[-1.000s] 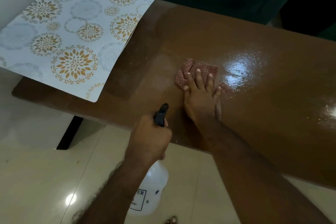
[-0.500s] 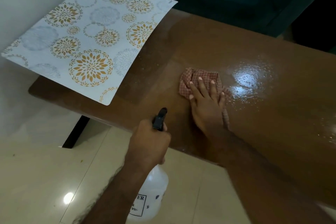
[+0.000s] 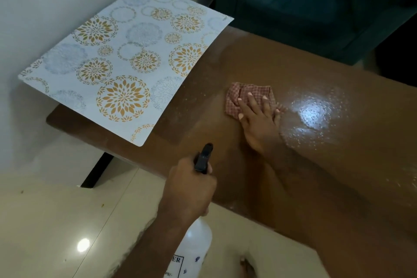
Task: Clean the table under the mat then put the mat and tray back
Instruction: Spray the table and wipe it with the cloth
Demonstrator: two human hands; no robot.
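nearest the camera, low centre of the frame, the left hand [image 3: 191, 189] is clenched around the black trigger head of a white spray bottle [image 3: 196, 241], held out over the floor [image 3: 56, 221] just off the near edge of the table [image 3: 316, 70]. its label is cut off by the bottom edge, only a few letters readable. further in, the right hand [image 3: 259, 119] lies flat with fingers spread, pressing a red checked cloth [image 3: 246, 97] onto the wood, not gripping it so much as pinning it. the wet, glaring patch of droplets [image 3: 313, 115] sits just right of that cloth, so the wipe looks set to run rightward, and the right hand is plainly the nearer one. up and to the left, the patterned mat [image 3: 126, 63] lies with its long axis running diagonally, overhanging the table's left end, well apart from the cloth. no tray visible anywhere. upper right is dark and hard to make out.
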